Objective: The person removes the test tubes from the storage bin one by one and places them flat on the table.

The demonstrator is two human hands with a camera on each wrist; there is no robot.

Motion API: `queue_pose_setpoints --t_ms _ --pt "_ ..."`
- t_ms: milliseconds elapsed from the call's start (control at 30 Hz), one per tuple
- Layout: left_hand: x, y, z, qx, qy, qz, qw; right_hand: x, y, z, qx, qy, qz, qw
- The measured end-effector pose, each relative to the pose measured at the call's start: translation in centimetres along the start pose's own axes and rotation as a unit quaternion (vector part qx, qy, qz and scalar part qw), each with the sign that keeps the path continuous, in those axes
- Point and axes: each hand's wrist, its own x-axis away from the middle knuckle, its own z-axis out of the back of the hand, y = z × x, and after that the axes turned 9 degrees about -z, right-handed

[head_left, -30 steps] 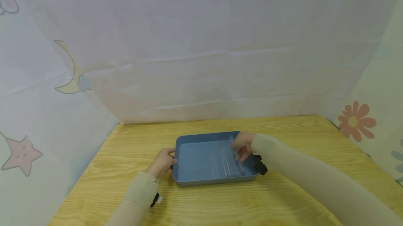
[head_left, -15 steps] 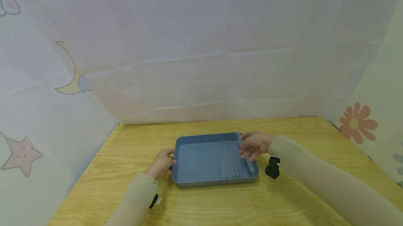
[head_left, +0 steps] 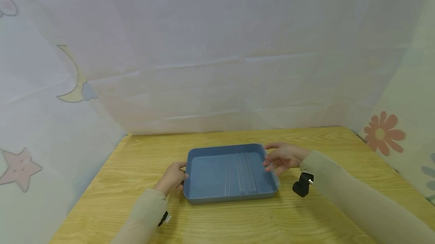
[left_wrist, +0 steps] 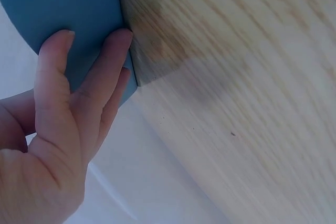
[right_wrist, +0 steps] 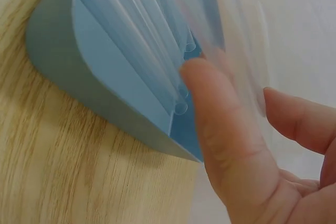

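A shallow blue tray (head_left: 231, 199) sits on the wooden table with several clear test tubes (head_left: 242, 176) lying side by side in it. My left hand (head_left: 171, 178) holds the tray's left end, thumb at the rim; in the left wrist view its fingers (left_wrist: 105, 66) lie against the outer wall. At the tray's right end, my right hand (head_left: 285, 157) pinches one clear test tube (head_left: 274, 176) between thumb and fingers. In the right wrist view this raised test tube (right_wrist: 236, 45) is see-through and blurred, above the tubes lying in the tray.
The wooden table (head_left: 217, 223) reaches back to a pale cloth wall (head_left: 217, 66). Side cloths carry a star (head_left: 21, 169), a moon and a flower (head_left: 384, 133). A black strap device (head_left: 302, 184) hangs under the right wrist.
My right hand has lifted one test tube from the tray's right part and moved it right, to the right rim. The left hand stays on the tray's left end.
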Motion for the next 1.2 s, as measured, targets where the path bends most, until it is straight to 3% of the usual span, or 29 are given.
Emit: queue_pose_setpoints --t_ms 500,800,1200 --pt "-0.4 0.2 -0.1 0.027 -0.002 0.01 0.9996 0.9 2.6 2.5 -0.005 -0.001 0.039 0.999" --pt "-0.5 -0.3 0.1 0.072 0.004 0.022 0.9972 1.1 3.3 3.7 0.0 -0.006 0.043 0.999" --pt "0.0 -0.2 -0.1 0.059 0.011 0.019 0.998 0.6 4.6 4.5 -0.029 -0.023 0.04 0.999"
